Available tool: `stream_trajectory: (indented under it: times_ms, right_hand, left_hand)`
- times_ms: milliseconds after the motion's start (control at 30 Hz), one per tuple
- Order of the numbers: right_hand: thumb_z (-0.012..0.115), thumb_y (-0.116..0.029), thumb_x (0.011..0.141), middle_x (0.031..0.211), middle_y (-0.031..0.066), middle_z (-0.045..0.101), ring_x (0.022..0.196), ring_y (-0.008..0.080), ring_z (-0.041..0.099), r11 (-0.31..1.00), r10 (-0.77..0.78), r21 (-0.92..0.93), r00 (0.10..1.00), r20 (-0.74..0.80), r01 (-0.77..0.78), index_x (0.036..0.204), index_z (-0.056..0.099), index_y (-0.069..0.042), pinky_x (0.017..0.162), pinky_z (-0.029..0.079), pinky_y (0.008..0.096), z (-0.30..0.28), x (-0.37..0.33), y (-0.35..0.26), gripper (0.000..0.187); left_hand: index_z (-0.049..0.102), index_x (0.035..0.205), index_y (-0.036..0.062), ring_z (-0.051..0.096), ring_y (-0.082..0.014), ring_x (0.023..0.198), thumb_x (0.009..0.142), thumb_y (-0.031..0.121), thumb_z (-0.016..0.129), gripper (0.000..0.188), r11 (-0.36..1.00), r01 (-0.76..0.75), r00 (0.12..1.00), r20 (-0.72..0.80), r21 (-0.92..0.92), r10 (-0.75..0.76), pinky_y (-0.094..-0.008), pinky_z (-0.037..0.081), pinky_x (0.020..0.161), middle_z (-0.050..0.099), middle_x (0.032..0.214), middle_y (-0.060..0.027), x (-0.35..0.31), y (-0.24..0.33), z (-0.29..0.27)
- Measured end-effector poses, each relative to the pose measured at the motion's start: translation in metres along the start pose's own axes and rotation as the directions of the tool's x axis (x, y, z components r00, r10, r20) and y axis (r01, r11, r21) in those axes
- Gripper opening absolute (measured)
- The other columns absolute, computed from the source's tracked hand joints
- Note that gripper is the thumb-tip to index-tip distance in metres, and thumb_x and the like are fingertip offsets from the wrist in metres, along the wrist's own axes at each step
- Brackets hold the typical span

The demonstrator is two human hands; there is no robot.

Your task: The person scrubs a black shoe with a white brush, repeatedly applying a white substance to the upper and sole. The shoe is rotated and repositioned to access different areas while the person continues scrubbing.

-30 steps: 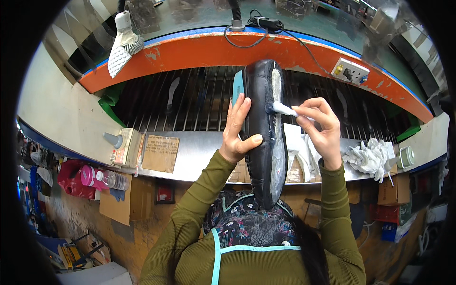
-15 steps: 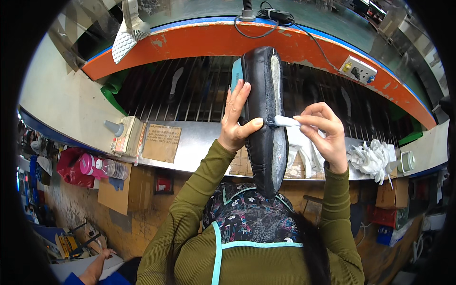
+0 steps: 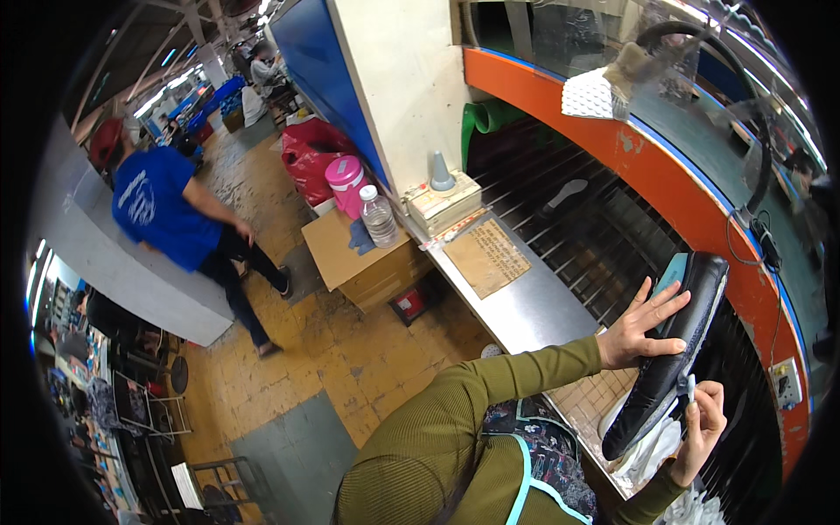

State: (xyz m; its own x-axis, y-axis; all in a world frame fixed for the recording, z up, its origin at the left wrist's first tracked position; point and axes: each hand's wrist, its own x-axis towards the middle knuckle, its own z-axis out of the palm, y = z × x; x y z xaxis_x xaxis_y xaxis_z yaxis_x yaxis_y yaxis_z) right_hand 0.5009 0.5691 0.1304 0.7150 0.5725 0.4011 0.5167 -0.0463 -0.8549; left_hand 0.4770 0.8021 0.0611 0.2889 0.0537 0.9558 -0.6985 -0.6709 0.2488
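Observation:
A black shoe upper on a turquoise last point(image 3: 672, 273), the shoe itself point(image 3: 654, 401) standing toe to heel at a slant, is held over the edge of the metal ledge. My left hand point(image 3: 643, 334) grips its side, thumb across the black surface and fingers along the turquoise part. A small rolled piece of white cloth point(image 3: 690, 388) is pinched in the fingertips of my right hand point(image 3: 703, 430), against the shoe's pale lower edge. The shoe's far side is hidden from me.
A metal ledge point(image 3: 547, 308) carries a cardboard piece point(image 3: 486, 256) and a box point(image 3: 444, 206). Barred rack point(image 3: 560, 232) and orange frame point(image 3: 643, 171) lie beyond. White cloths point(image 3: 652, 457) lie below the shoe. Left are a carton point(image 3: 367, 278), a bottle point(image 3: 378, 217) and a person in blue point(image 3: 166, 210) walking.
My view has swung left, so the shoe and hands now appear at the lower right. Both hands keep their hold, and the cloth stays at the shoe's edge. A walking person is now visible.

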Motion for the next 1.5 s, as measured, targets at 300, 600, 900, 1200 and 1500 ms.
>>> stream_trajectory:
  times_ms: [300, 600, 900, 1200, 1500]
  right_hand:
    - [0.063, -0.005, 0.083, 0.094, 0.0089, 0.052, 0.087, 0.0161, 0.05, 0.998, -0.067, 0.022, 0.991, 0.116, 0.065, 0.096, 0.067, 0.005, 0.074, 0.038, 0.0246, 0.012, 0.021, -0.01, 0.017]
    - [0.062, -0.004, 0.085, 0.092, 0.0057, 0.053, 0.084, 0.0116, 0.049, 0.981, 0.125, 0.149, 0.992, -0.001, -0.123, 0.098, 0.067, 0.005, 0.073, 0.036, 0.0217, 0.016, -0.016, 0.029, 0.016]
    - [0.061, -0.003, 0.087, 0.096, 0.0046, 0.054, 0.081, 0.0089, 0.048, 0.993, 0.114, 0.021, 0.957, -0.267, -0.112, 0.098, 0.066, 0.006, 0.069, 0.035, 0.0203, 0.029, -0.009, 0.021, 0.015]
    - [0.065, 0.001, 0.082, 0.096, 0.0081, 0.058, 0.088, 0.0142, 0.053, 0.965, 0.134, 0.248, 0.974, -0.182, -0.086, 0.098, 0.07, 0.002, 0.075, 0.043, 0.0246, 0.03, -0.053, 0.018, 0.017]
    - [0.066, 0.0, 0.083, 0.088, 0.0062, 0.058, 0.081, 0.0136, 0.055, 0.981, 0.172, 0.131, 0.946, -0.275, -0.141, 0.103, 0.071, 0.0, 0.071, 0.045, 0.0248, 0.05, -0.069, 0.01, 0.021]
  left_hand:
    - [0.051, 0.114, 0.022, 0.033, -0.0514, 0.133, 0.085, 0.014, 0.064, 0.033, 0.996, 0.003, 0.996, -0.085, 0.089, 0.005, -0.0616, 0.021, 0.109, 0.036, 0.147, -0.0243, 0.0, -0.004, -0.022]
    - [0.048, 0.118, 0.0228, 0.035, -0.0509, 0.132, 0.076, 0.015, 0.072, 0.049, 0.983, 0.019, 0.995, -0.102, 0.183, 0.0, -0.0618, 0.027, 0.106, 0.038, 0.145, -0.0238, -0.005, -0.009, -0.022]
    - [0.048, 0.123, 0.0272, 0.035, -0.0507, 0.132, 0.076, 0.013, 0.072, 0.054, 0.994, 0.067, 0.996, -0.057, 0.092, -0.062, -0.0626, 0.028, 0.105, 0.038, 0.146, -0.0219, -0.011, -0.007, -0.006]
    - [0.058, 0.113, 0.0261, 0.041, -0.047, 0.13, 0.081, 0.016, 0.068, 0.035, 0.977, 0.034, 0.997, -0.071, 0.21, -0.019, -0.0601, 0.028, 0.105, 0.046, 0.14, -0.022, -0.02, -0.021, -0.007]
    - [0.048, 0.121, 0.0305, 0.039, -0.0486, 0.13, 0.082, 0.02, 0.069, 0.045, 0.975, -0.025, 0.999, 0.028, 0.219, 0.02, -0.0617, 0.028, 0.106, 0.042, 0.143, -0.0212, -0.022, -0.019, 0.003]
